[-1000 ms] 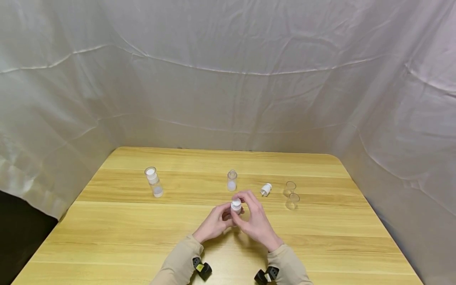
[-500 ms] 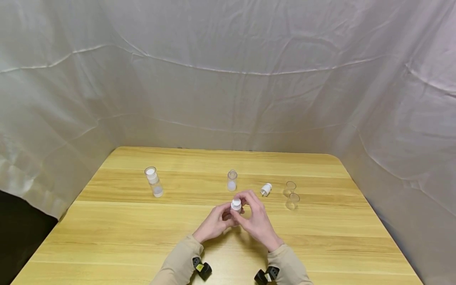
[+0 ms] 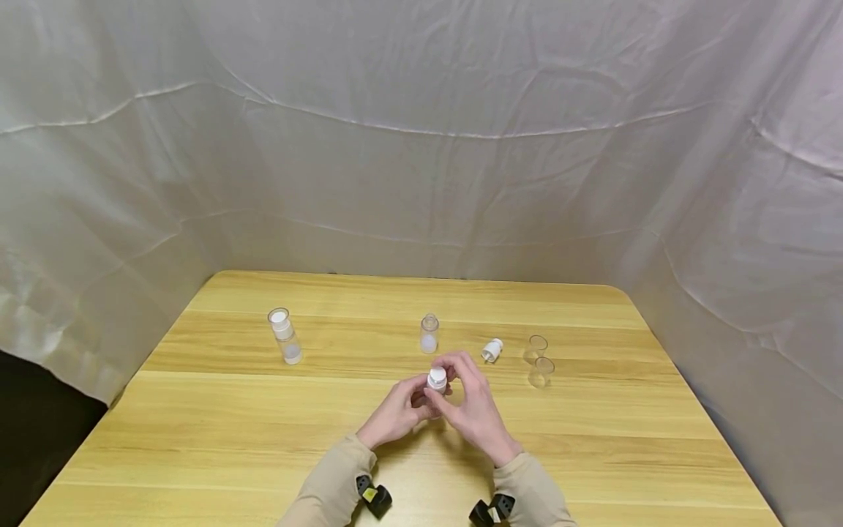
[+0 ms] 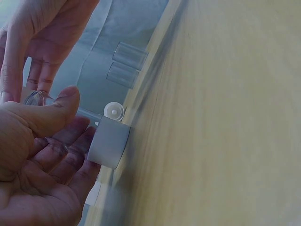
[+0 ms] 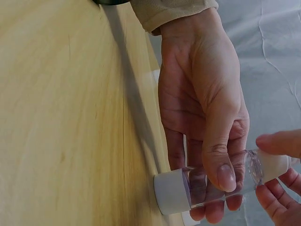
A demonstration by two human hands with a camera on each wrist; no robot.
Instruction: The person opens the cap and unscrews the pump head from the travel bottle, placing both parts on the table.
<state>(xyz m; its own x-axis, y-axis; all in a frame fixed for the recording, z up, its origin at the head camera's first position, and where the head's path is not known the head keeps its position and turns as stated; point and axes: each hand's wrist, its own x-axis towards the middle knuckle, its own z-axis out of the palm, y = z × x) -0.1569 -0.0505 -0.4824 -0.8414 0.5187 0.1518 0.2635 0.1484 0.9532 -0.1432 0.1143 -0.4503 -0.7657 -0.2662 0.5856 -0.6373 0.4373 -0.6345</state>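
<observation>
Bottle (image 5: 198, 190) mostly hidden in head view; L hand (image 3: 394, 414) grips it, R hand (image 3: 471, 407) (cut off, R-wrist cam) pinches white top (image 5: 275, 165).

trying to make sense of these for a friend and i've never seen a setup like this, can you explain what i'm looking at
There is no machine here, just a person's two bare hands. The wide picture comes from a camera worn on the head, looking forward and down. The two close-ups come from wrist cameras, so the scene looks tipped sideways.

The left hand grips the clear body of a white-based bottle; the right hand pinches its white top. On the wood-grain table stand a white-topped bottle at the left, a topless clear bottle near the middle and two clear cylinders towards the right. A loose white pump top lies between those last two.
</observation>
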